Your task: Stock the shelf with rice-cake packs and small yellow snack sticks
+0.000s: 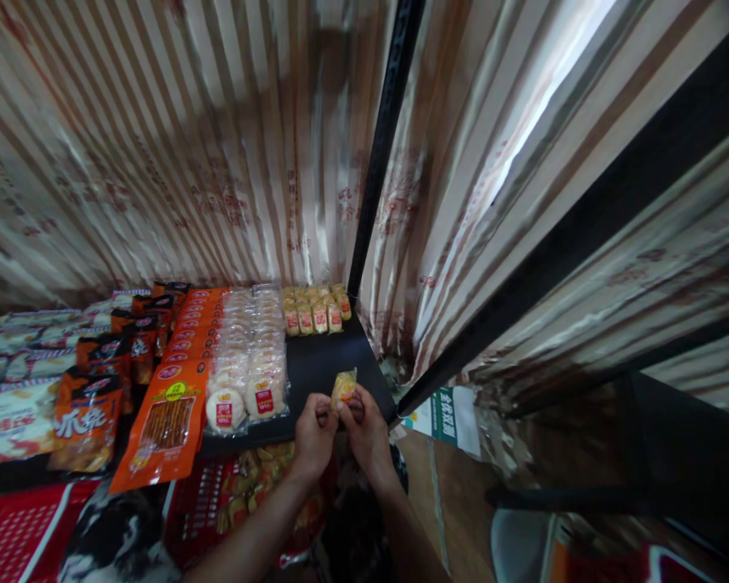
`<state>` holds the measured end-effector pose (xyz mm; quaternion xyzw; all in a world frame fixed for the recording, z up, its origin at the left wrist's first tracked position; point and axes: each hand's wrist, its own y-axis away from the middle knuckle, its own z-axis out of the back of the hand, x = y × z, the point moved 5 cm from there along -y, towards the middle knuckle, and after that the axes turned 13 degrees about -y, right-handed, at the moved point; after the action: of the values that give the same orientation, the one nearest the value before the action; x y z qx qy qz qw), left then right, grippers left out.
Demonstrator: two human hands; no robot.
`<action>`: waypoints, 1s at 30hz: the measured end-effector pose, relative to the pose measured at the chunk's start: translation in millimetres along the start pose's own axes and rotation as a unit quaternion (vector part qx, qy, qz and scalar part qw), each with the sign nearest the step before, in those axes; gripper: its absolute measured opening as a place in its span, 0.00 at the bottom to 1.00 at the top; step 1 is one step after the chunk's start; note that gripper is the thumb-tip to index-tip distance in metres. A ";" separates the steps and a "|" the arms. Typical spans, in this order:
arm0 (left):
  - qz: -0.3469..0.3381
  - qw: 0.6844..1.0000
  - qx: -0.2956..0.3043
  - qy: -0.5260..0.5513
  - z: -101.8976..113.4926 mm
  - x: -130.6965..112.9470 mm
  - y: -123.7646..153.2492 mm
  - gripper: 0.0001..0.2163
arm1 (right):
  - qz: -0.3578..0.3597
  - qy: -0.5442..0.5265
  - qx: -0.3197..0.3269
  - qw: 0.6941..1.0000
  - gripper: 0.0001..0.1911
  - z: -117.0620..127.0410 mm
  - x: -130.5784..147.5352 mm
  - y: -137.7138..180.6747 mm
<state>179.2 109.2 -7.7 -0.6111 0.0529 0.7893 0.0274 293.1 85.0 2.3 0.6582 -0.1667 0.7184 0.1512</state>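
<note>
Between both hands is a small yellow-wrapped snack packet [343, 387], held up in front of the black shelf [316, 360]. My left hand [316, 429] pinches its lower left side. With fingers closed, my right hand [368, 425] grips its right edge. Similar yellow packets [313, 316] stand in rows at the shelf's back right corner. Left of the bare shelf part lie rows of round white crackers in clear wrappers [266, 393]. More yellow packets [249, 478] fill a red basket [198, 494] below the shelf edge, partly behind my left forearm.
Orange stick-snack bags [170, 421], orange-black bags [88, 421] and white bags [21, 421] line the shelf's left side. A black metal post [385, 146] rises at the back corner, and a slanting black beam [552, 243] crosses the right. Another red basket [18, 526] is at lower left.
</note>
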 end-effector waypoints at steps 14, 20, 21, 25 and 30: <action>-0.046 0.969 0.000 -0.244 -11.1 -15.3 -22.2 0.10 | 0.080 0.125 -0.053 0.987 0.23 2.8 0.1 -21.5; -0.106 0.941 -0.022 -0.322 -15.2 -23.3 -35.1 0.14 | 0.116 0.096 -0.078 0.986 0.26 4.7 -5.1 -38.9; -0.120 0.935 -0.033 -0.332 -16.1 -23.6 -38.2 0.15 | 0.114 0.092 -0.078 0.986 0.27 4.6 -5.8 -43.1; -0.182 0.904 -0.038 -0.385 -22.2 -25.9 -53.6 0.20 | 0.122 0.089 -0.088 0.985 0.28 4.2 -5.9 -62.0; -0.219 0.859 -0.007 -0.463 -28.9 -29.4 -75.4 0.23 | 0.153 0.121 -0.098 0.976 0.29 1.5 -5.6 -88.5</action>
<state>222.5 181.3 9.8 -0.1712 -0.1066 0.9551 0.2172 333.6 163.9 0.4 0.5149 -0.3150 0.7879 0.1225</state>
